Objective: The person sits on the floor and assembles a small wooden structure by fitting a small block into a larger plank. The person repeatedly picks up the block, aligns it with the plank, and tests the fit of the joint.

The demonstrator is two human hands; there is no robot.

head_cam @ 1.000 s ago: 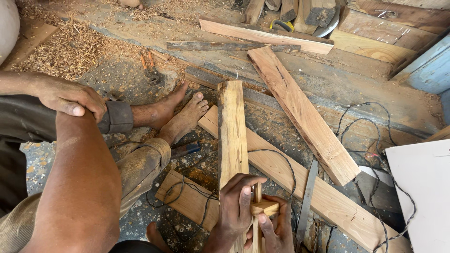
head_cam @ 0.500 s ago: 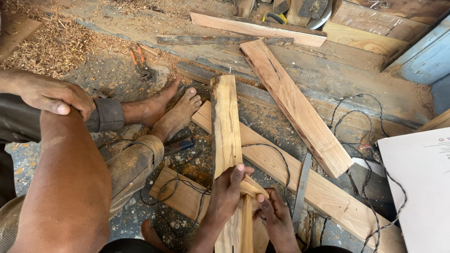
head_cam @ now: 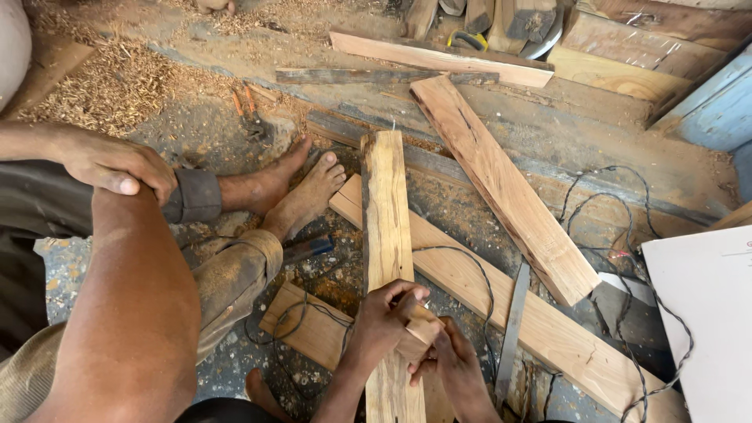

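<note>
Left hand: your left hand is curled shut around a small wooden block, pressing it against the upright plank.
Right hand: your right hand sits just right of the left one, fingers closed and touching the block from below; what else it grips I cannot tell.
Plank: it runs away from your hands, its far end resting on the floor ahead of them.
Crossing board: a long board lies under the plank, slanting off to the right of your hands.
Cable: a black cable loops just above your right hand.
Co-worker: another person's feet rest up and left of your left hand.
</note>
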